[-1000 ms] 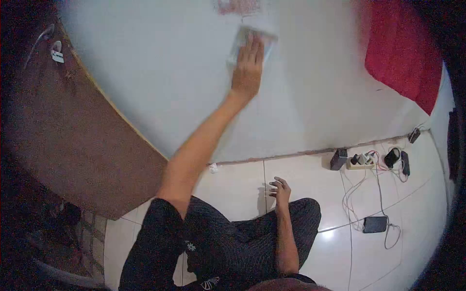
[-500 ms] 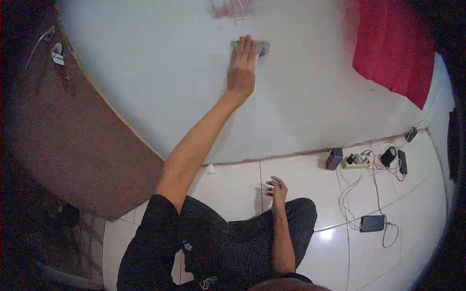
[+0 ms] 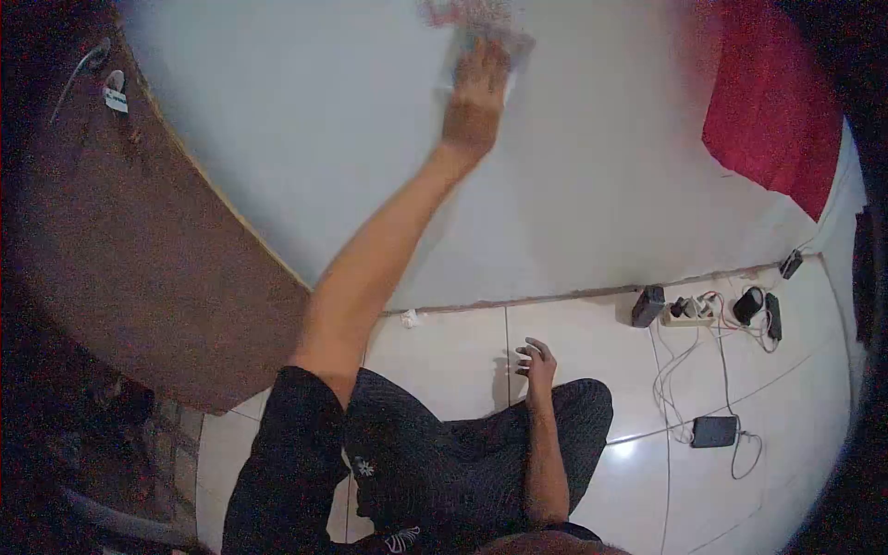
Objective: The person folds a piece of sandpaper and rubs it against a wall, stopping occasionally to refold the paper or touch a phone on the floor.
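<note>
My left hand [image 3: 476, 97] is raised against the pale wall [image 3: 305, 129], fingers together and blurred by motion. Under the fingers it presses a flat, greyish patterned piece [image 3: 520, 48], perhaps a folded cloth or wrapper; its kind is too smeared to tell. Reddish scribbled marks [image 3: 449, 13] on the wall lie right at the fingertips, partly covered. Over the bent knee, my right hand [image 3: 536, 363] hangs above the tiled floor with loosely spread fingers and nothing in them.
A brown panel [image 3: 176, 250] stands along the left. Red fabric [image 3: 772, 120] hangs at the right. By the wall's foot lie a power strip [image 3: 689, 316], a dark box [image 3: 648, 306] and tangled cables. A black adapter [image 3: 715, 431] and a white scrap [image 3: 410, 319] lie on the floor.
My left hand has slid up the wall with the patterned piece, reaching the reddish marks. My right hand stays over the knee; the view has shifted slightly.
</note>
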Action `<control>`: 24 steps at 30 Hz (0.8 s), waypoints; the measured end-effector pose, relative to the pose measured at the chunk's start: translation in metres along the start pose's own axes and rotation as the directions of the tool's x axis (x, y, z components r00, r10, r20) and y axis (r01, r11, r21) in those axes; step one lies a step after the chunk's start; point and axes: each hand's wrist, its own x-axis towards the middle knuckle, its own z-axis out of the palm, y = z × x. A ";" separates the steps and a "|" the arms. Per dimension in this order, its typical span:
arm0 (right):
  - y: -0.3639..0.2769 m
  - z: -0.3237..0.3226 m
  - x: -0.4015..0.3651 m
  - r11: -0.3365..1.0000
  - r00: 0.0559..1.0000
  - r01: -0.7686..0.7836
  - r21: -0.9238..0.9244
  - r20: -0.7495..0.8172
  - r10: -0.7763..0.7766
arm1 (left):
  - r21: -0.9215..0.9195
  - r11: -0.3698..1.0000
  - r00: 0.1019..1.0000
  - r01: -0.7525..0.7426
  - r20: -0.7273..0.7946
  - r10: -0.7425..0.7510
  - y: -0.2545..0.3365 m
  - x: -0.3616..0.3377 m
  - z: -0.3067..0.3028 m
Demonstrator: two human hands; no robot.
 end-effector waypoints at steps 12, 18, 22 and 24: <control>-0.006 -0.006 0.001 1.000 1.000 0.002 -0.001 -0.023 -0.002 | 0.019 1.000 0.985 -0.008 0.175 0.005 0.020 -0.040 0.006; -0.010 -0.003 0.000 1.000 1.000 -0.014 0.016 -0.028 0.014 | -0.120 0.991 0.990 0.056 -0.124 -0.071 -0.029 0.078 -0.012; -0.002 -0.005 0.005 0.999 0.999 -0.043 0.016 -0.018 0.043 | 0.167 0.982 0.996 0.083 -0.042 -0.077 -0.025 0.096 -0.021; -0.010 -0.003 -0.002 1.000 1.000 -0.012 0.015 -0.023 0.012 | 0.100 0.994 0.998 0.043 -0.055 -0.037 -0.018 0.064 -0.011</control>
